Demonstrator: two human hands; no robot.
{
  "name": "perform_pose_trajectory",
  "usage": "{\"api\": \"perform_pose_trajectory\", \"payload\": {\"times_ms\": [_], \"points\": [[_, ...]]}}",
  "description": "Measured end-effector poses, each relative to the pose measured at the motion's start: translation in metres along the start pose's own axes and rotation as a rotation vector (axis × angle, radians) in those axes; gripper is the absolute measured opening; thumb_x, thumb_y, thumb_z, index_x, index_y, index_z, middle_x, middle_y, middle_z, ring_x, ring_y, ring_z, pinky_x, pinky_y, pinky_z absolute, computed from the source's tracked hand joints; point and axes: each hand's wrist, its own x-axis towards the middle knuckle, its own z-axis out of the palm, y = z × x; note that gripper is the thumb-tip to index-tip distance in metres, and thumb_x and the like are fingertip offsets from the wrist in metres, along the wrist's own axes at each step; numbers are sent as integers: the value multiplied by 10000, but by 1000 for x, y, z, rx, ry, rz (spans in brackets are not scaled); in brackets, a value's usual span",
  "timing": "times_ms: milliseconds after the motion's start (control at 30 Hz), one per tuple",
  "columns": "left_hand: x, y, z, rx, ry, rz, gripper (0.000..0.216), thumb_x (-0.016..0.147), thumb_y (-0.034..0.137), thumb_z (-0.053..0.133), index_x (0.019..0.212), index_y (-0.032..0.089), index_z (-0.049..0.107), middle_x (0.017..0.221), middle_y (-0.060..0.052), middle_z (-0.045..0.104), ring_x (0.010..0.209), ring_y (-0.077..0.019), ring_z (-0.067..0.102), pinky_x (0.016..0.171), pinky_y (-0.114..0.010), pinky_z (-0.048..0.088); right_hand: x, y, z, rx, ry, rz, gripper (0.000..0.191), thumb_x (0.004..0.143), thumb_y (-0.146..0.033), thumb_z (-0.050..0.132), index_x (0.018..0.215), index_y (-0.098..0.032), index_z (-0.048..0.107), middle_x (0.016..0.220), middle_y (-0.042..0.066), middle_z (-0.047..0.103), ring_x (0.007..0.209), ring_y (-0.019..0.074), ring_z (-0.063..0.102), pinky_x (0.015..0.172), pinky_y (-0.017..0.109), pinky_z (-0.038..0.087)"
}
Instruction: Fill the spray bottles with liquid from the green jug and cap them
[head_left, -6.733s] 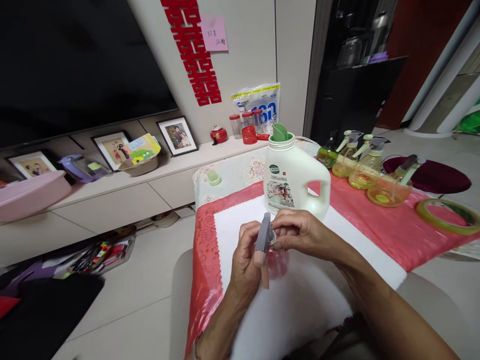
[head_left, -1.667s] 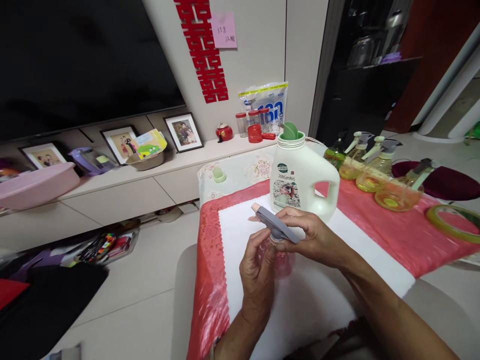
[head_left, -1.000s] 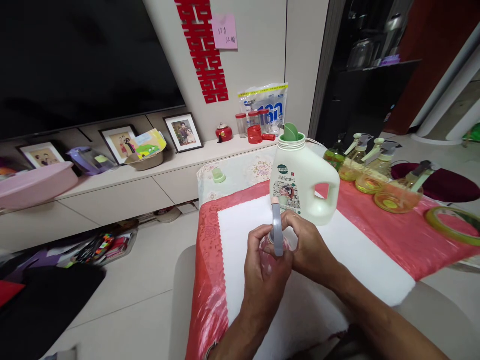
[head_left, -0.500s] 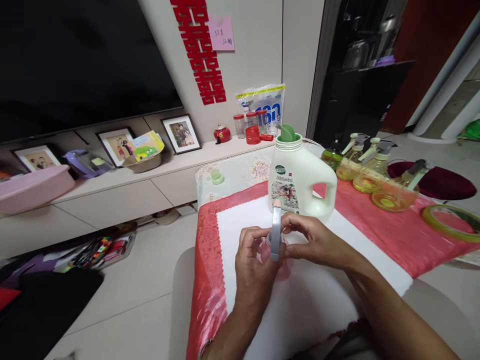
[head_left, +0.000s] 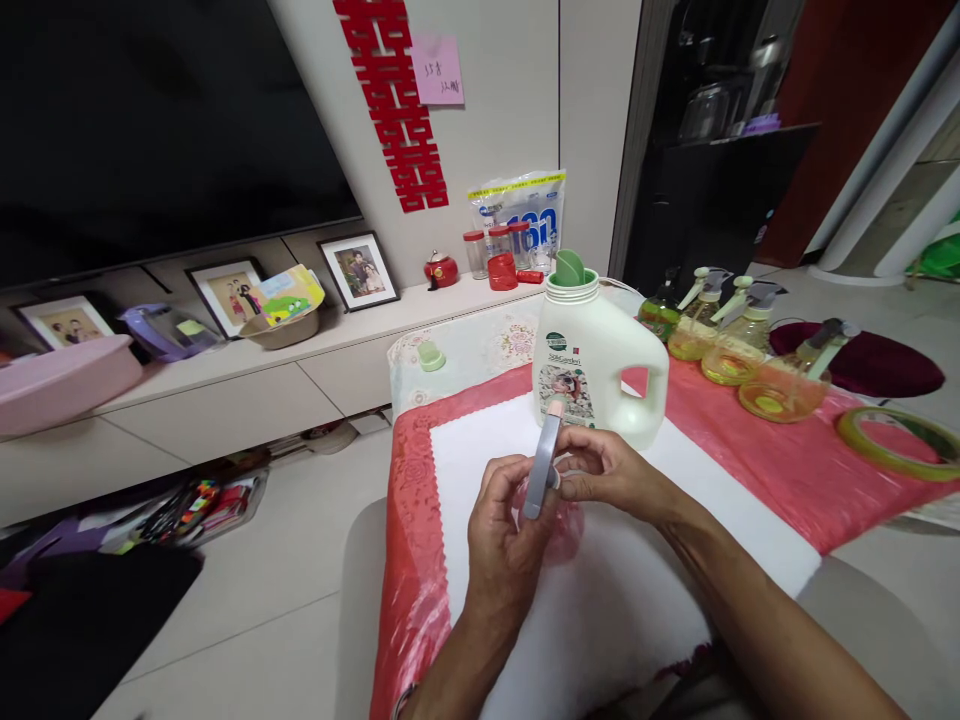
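Observation:
A small see-through pink spray bottle (head_left: 568, 537) stands on the white cloth (head_left: 622, 590) in front of me. Its grey trigger spray head (head_left: 543, 465), with a peach-coloured tip, points up and away from me. My left hand (head_left: 499, 535) is wrapped round the bottle near its neck, from the left. On the other side, my right hand (head_left: 619, 478) pinches at the collar under the spray head. My fingers hide most of the neck. Just beyond stands a big pale-green jug (head_left: 607, 350) with a green spout in its uncapped mouth.
A light-green cap (head_left: 432, 356) lies on the flowered table cover at the back left. Several spray bottles with yellow liquid (head_left: 731, 355) stand to the right on red plastic film (head_left: 757, 460). A roll of tape (head_left: 896, 440) lies near the right edge.
The spray head has turned and tilted, its lower end swinging left. My right fingers have shifted slightly at the collar. The left hand stays round the bottle.

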Motion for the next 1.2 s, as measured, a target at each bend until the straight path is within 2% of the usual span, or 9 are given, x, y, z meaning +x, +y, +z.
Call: {"api": "perform_pose_trajectory", "payload": {"times_ms": [200, 433, 600, 667, 800, 933, 1000, 1100, 1200], "points": [[2, -4, -3, 17, -28, 54, 253, 954, 407, 636, 1156, 280, 720, 1214, -87, 687, 1193, -287, 588, 1040, -443, 443, 2, 6, -2, -13, -77, -44, 456, 849, -491, 772, 1207, -218, 707, 1256, 87, 603, 1199, 213, 576, 965, 356, 524], [5, 4, -2, -137, -99, -42, 288, 959, 482, 595, 1102, 275, 737, 1191, -91, 675, 1194, -299, 577, 1046, -452, 455, -1, 4, -4, -67, -123, -77, 413, 914, -469, 709, 1283, -282, 700, 1396, 72, 525, 1309, 213, 497, 1073, 385, 470], [7, 4, -3, -206, -158, -96, 305, 956, 471, 597, 1134, 262, 729, 1259, -98, 656, 1254, -306, 556, 1125, -465, 401, 1, 1, -1, -87, -93, -95, 339, 882, -468, 742, 1148, -258, 757, 1266, 62, 570, 1228, 202, 530, 1090, 393, 440], [7, 0, -2, -233, -168, -113, 301, 962, 460, 593, 1133, 252, 728, 1238, -95, 663, 1222, -297, 577, 1093, -447, 429, 1, 1, 0, -83, -63, -93, 312, 846, -444, 783, 1088, -247, 767, 1225, 57, 584, 1199, 199, 540, 1087, 398, 433], [5, -4, 1, -313, -156, -163, 332, 962, 490, 592, 1104, 220, 725, 1224, -101, 676, 1125, -274, 624, 976, -394, 500, 2, 4, 3, -36, 7, -90, 380, 750, -445, 860, 1021, -207, 742, 1173, 59, 606, 1129, 202, 571, 1011, 390, 481], [3, -1, 3, -385, -94, -247, 406, 919, 559, 642, 1141, 221, 677, 1361, -107, 644, 1234, -275, 602, 1028, -387, 486, 3, 8, 10, 11, 50, -86, 415, 720, -431, 879, 1003, -184, 703, 1058, 58, 624, 1015, 187, 590, 895, 357, 523], [2, 1, 3, -410, -81, -278, 403, 891, 578, 674, 1077, 221, 655, 1301, -99, 679, 1137, -255, 648, 946, -363, 521, 3, 9, 13, 29, 70, -93, 436, 718, -404, 883, 1049, -189, 697, 1050, 54, 621, 988, 178, 592, 874, 346, 528], [2, 1, 3, -396, -83, -282, 372, 890, 580, 676, 939, 215, 624, 1037, -52, 732, 912, -204, 667, 819, -317, 522, 4, 10, 16, 36, 83, -113, 463, 710, -360, 893, 1098, -209, 690, 1032, 34, 611, 978, 164, 595, 909, 346, 523], [3, 0, 6, -368, -55, -265, 395, 903, 602, 648, 980, 215, 648, 1047, -49, 723, 935, -204, 663, 826, -315, 519, 3, 8, 13, 8, 45, -123, 449, 746, -359, 872, 1134, -215, 700, 1112, 47, 614, 1046, 172, 598, 967, 353, 506]]}}
